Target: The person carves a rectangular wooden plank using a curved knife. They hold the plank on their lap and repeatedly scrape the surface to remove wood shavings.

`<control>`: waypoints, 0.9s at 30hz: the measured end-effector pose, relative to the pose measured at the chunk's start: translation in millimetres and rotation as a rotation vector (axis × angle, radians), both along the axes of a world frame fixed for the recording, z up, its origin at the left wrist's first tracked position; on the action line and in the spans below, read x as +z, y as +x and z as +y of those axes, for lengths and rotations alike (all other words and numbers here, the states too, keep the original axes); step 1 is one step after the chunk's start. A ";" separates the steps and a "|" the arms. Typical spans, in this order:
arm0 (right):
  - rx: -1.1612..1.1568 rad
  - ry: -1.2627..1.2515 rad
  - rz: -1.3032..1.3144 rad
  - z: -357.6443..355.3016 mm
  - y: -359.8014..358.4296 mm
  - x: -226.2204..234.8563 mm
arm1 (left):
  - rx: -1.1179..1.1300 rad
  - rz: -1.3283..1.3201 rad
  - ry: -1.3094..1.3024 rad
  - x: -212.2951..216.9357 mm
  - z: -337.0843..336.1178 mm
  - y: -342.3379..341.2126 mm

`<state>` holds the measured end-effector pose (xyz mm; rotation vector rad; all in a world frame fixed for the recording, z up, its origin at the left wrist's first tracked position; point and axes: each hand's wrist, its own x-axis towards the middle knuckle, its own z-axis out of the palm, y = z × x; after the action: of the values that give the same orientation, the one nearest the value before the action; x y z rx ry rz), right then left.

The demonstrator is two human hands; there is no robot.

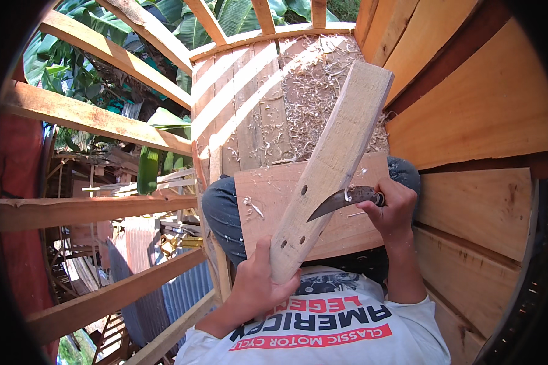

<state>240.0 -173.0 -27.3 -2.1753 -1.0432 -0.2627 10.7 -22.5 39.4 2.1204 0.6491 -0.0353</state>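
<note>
My left hand [260, 285] is closed round the near end of a long wooden plank [341, 131]. The plank slants away up and to the right, with several dark holes in its near half. My right hand [391, 204] is closed on the handle of a knife [341, 199]. Its dark, curved blade points left and lies across the plank near one hole; a curl of shaving sits on the blade. A flat wooden board [262, 191] rests across my lap beneath the plank. A shaving [254, 208] lies on the board's left part.
Wood shavings [307, 91] cover the plank floor [240, 146] ahead. On the left a railing of wooden slats [122, 131] opens onto banana leaves [225, 24] and corrugated metal sheets [189, 274] below. A wooden plank wall [475, 103] stands close on my right.
</note>
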 end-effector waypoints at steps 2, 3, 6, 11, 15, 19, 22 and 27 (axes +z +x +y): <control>-0.006 0.006 -0.007 1.5 3.0 2.4 | -0.008 -0.012 0.001 0.0 -0.1 1.2; -0.009 0.008 -0.010 2.4 4.3 3.0 | -0.006 -0.012 -0.001 1.3 -0.6 2.3; -0.033 0.029 -0.024 4.4 8.0 0.0 | -0.008 -0.004 -0.004 3.7 -0.7 1.3; -0.106 0.029 0.036 2.6 17.4 3.0 | -0.025 0.014 0.006 3.9 0.6 -0.8; -0.122 0.046 0.011 3.5 16.7 1.5 | -0.024 0.041 0.002 1.6 0.6 -1.8; -0.331 0.216 0.299 -12.6 50.2 -13.5 | -0.115 0.134 -0.077 -0.4 -2.1 -10.3; -0.400 0.230 0.324 -26.8 68.2 4.5 | -0.110 0.171 -0.072 -9.6 -8.2 -20.3; -0.080 0.033 0.321 -14.2 16.2 2.1 | 0.086 0.097 0.027 -8.0 7.1 -11.2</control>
<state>256.2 -187.2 -25.1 -2.1432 -0.7676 0.0339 -0.4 -15.4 31.5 2.1242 0.8015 -0.0826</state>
